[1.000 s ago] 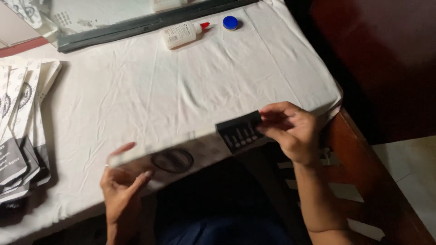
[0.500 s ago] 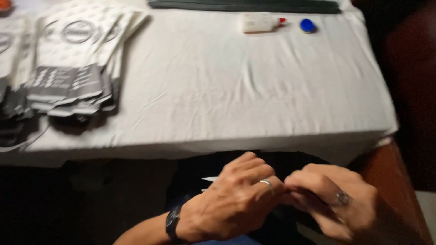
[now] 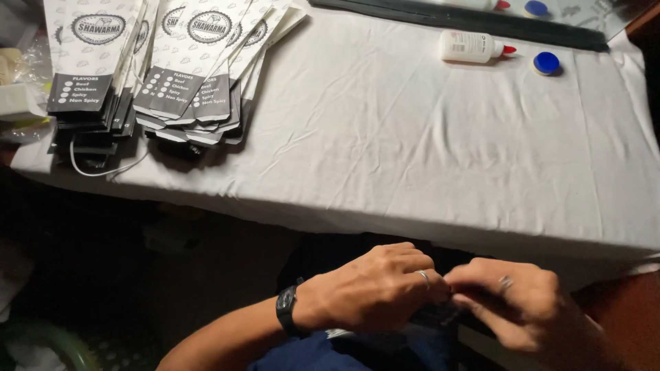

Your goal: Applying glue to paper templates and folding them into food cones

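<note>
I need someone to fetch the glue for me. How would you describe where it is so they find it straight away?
Look at the table under the white cloth, toward its far right corner. There a small white squeeze bottle lies on its side just in front of a long dark strip. Its red nozzle tip sets it apart from the round blue cap lying right beside it.

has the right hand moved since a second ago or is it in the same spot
Yes. The right hand was level with the table's front edge, holding a printed sleeve. It now sits below that edge, in the lap, fingertips meeting the left hand.
</note>
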